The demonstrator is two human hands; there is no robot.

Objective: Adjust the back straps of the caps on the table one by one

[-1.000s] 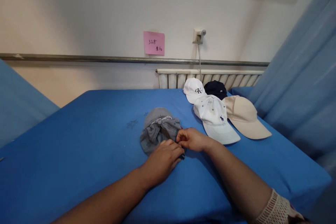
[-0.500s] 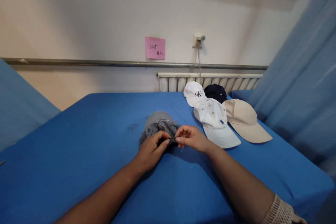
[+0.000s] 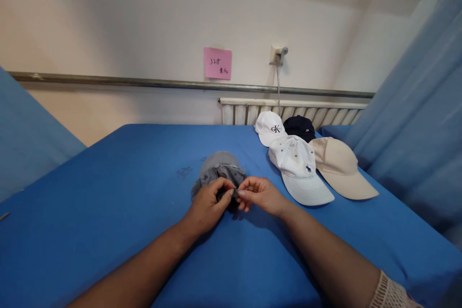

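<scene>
A grey baseball cap (image 3: 221,169) lies on the blue-covered table, its brim toward the wall and its back edge toward me. My left hand (image 3: 209,204) pinches the cap's back edge between thumb and fingers. Close beside it, my right hand (image 3: 260,195) is closed in a pinch on the same edge, where a dark strap seems to be. The fingertips of both hands almost meet, and they partly hide what lies between them.
Right of the grey cap sit a white cap (image 3: 270,127), a navy cap (image 3: 299,126), a pale cap with a small horse logo (image 3: 298,166) and a beige cap (image 3: 339,163). Blue curtains (image 3: 415,106) flank the table (image 3: 108,202). A radiator (image 3: 238,113) stands behind it.
My right hand has shifted slightly left, bringing its fingertips closer to my left hand's. The view has turned a little; the caps stay where they were.
</scene>
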